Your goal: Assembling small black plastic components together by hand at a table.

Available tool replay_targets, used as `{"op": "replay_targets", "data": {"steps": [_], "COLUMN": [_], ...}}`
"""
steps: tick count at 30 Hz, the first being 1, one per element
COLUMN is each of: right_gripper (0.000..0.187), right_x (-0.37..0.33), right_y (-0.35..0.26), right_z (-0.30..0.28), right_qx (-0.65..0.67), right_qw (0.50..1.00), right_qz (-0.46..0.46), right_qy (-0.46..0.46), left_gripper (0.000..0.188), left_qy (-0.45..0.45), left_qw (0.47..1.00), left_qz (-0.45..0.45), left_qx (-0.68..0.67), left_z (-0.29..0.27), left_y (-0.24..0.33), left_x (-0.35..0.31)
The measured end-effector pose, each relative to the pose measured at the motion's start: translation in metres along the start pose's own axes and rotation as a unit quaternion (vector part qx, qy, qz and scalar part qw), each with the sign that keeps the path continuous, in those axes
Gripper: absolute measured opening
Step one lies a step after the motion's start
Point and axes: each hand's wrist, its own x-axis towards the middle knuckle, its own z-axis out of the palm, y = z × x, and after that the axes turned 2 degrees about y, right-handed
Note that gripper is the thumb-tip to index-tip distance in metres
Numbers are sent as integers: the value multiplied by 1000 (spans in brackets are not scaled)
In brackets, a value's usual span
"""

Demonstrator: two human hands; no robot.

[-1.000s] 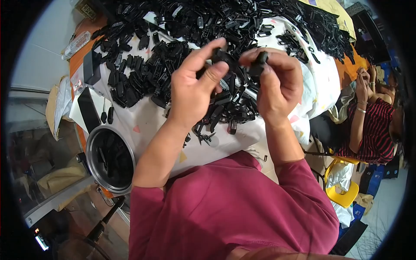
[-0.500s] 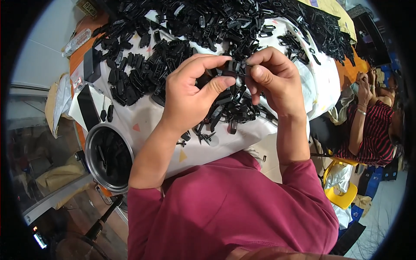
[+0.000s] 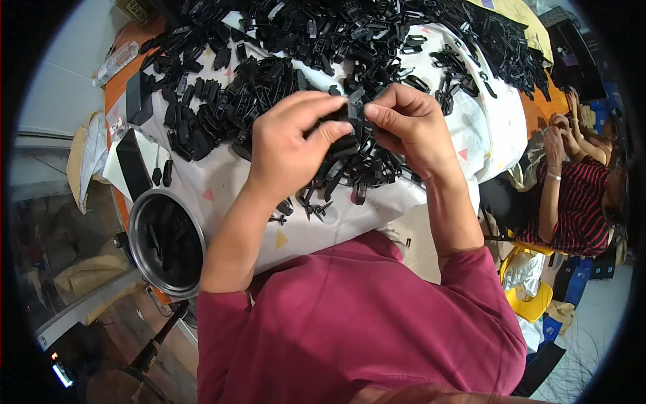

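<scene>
Black plastic part (image 3: 356,106) lies at two o'clock from the left hand (image 3: 288,143), which pinches it, and ten o'clock from the right hand (image 3: 418,133), whose grip cannot be told; neither is clearly nearer. Its long axis looks roughly twelve-to-six, partly hidden.

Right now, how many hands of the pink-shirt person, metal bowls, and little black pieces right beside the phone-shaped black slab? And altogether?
Pink-shirt person's left hand and right hand: 2
Metal bowl: 1
Small black plastic pieces beside the phone-shaped black slab: 2
Total: 5
</scene>
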Motion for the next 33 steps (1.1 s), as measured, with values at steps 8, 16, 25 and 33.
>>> {"op": "replay_targets", "data": {"steps": [8,16,25,33], "right_gripper": [15,25,24,24], "right_x": [-11,-14,89,173], "right_y": [21,42,50,44], "right_z": [25,39,-14,-71], "right_qx": [-168,-188,-512,-721], "right_qw": [953,974,815,648], "right_qz": [-236,-129,-251,-214], "right_qy": [91,-8,102,125], "left_gripper": [32,32,23,34], "left_qy": [94,88,173,11], "left_qw": [820,636,913,809], "left_qz": [-324,-373,-248,-259], "left_qx": [-462,-670,272,527], "left_z": [22,-4,-82,-126], "left_y": [13,3,9,-4], "left_x": [-10,-46,-88,-111]}}
